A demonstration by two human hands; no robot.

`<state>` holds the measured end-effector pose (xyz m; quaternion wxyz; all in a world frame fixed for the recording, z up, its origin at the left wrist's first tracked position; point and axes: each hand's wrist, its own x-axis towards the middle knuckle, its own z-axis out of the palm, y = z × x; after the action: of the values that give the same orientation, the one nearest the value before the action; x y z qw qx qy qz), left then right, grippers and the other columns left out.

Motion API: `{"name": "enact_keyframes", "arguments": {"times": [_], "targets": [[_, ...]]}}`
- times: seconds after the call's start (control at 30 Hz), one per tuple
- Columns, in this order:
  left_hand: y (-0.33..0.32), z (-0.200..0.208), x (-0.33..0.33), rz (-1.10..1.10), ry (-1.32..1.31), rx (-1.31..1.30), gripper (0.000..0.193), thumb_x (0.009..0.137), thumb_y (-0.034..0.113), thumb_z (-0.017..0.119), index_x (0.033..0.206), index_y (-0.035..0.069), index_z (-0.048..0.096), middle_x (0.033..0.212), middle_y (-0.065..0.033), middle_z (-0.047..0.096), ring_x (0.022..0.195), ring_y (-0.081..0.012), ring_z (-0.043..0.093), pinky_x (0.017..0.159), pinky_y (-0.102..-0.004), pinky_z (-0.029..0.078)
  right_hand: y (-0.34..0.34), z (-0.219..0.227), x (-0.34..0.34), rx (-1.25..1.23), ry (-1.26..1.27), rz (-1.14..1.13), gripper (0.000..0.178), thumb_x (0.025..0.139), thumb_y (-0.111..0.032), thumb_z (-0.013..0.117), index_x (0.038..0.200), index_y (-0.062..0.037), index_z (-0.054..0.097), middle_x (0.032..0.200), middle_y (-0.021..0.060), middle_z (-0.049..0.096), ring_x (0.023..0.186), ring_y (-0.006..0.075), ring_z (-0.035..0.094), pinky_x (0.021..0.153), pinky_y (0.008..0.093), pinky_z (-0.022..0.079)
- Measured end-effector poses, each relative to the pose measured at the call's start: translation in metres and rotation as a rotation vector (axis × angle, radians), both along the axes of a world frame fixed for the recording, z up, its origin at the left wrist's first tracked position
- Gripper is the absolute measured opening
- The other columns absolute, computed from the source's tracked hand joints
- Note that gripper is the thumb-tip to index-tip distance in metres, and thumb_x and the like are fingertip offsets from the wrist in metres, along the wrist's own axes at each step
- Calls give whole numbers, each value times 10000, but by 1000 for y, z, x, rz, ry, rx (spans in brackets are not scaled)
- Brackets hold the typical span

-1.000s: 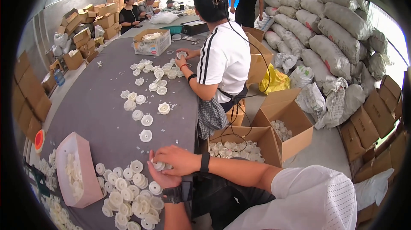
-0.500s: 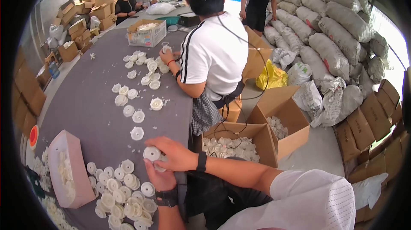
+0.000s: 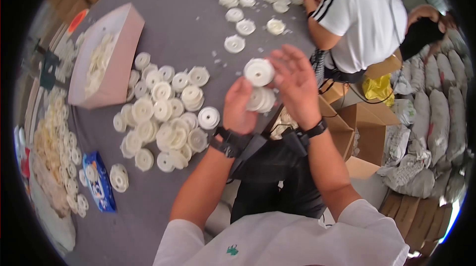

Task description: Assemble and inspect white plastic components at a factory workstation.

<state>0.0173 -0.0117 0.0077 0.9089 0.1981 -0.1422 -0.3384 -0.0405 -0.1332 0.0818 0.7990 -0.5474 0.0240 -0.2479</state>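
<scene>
The fingers of the left hand (image 3: 238,110) grasp a small group of white discs: the thumb lies at the left edge of the upper disc (image 3: 259,72), while the lower discs (image 3: 260,99) overlap beneath it, the grip behind them being mostly hidden. The upper disc is tilted with its round face and centre hole toward the wearer, probably so that this side can be seen. The fingers of the right hand (image 3: 296,85) are extended and loosely spread, closed on nothing; blur leaves unclear whether the edge of that hand touches the upper disc. Both hands are raised near the worktop's edge, in front of the body, likely because discs held there are easy to pass across. Just left, a pile of discs (image 3: 162,110) lies on the grey worktop (image 3: 144,221), seemingly heaped there to be within reach, with a single disc (image 3: 208,117) flat beside it. Beyond the pile, a pale pink box (image 3: 121,63) holds white pieces, its walls presumably keeping them from scattering. A blue packet (image 3: 100,186) lies nearer the wearer's left side. Farther off, loose discs (image 3: 234,44) stretch toward a co-worker (image 3: 352,21), and an open carton (image 3: 371,130) stands to the right.
</scene>
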Motion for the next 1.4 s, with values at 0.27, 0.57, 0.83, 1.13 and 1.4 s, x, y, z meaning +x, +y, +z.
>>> {"name": "enact_keyframes", "arguments": {"times": [0.27, 0.57, 0.83, 1.13, 1.4], "targets": [[27, -12, 1, 39, -6, 92, 500, 1075, 427, 536, 1362, 18, 561, 1282, -144, 654, 1096, -262, 683, 800, -457, 637, 18, -15, 9, 5, 84, 52, 553, 913, 144, 555, 1441, 22, 442, 1337, 165, 599, 1249, 227, 613, 1027, 348, 538], [22, -12, 0, 9, 5, 103, 493, 1104, 422, 462, 1358, 12, 562, 1192, -176, 684, 1038, -269, 707, 769, -445, 654, 2, -18, 5, -99, 140, 18, 501, 925, 106, 590, 1406, 48, 465, 1364, 206, 611, 1206, 221, 648, 1014, 344, 540], [20, -13, 1, -39, 50, 103, 486, 1099, 408, 496, 1303, -19, 607, 1092, -161, 716, 967, -247, 719, 754, -429, 653, -7, -24, 4, -42, 188, 55, 368, 973, 14, 627, 1332, 50, 556, 1296, 151, 640, 1144, 185, 662, 963, 320, 569], [22, -12, -1, -41, 82, 134, 471, 1102, 401, 494, 1280, -13, 630, 1097, -158, 721, 968, -239, 720, 735, -420, 651, -10, -24, 3, 116, 222, 101, 302, 998, -41, 660, 1288, 15, 600, 1156, 93, 688, 1004, 152, 682, 850, 284, 588], [18, -17, 1, -38, -24, 208, 523, 1102, 505, 415, 1252, 49, 625, 1134, -118, 691, 999, -246, 707, 724, -432, 648, -19, -25, 1, 130, 195, 170, 386, 971, -44, 704, 1326, 9, 561, 1063, 93, 706, 848, 144, 680, 731, 263, 550]]}}
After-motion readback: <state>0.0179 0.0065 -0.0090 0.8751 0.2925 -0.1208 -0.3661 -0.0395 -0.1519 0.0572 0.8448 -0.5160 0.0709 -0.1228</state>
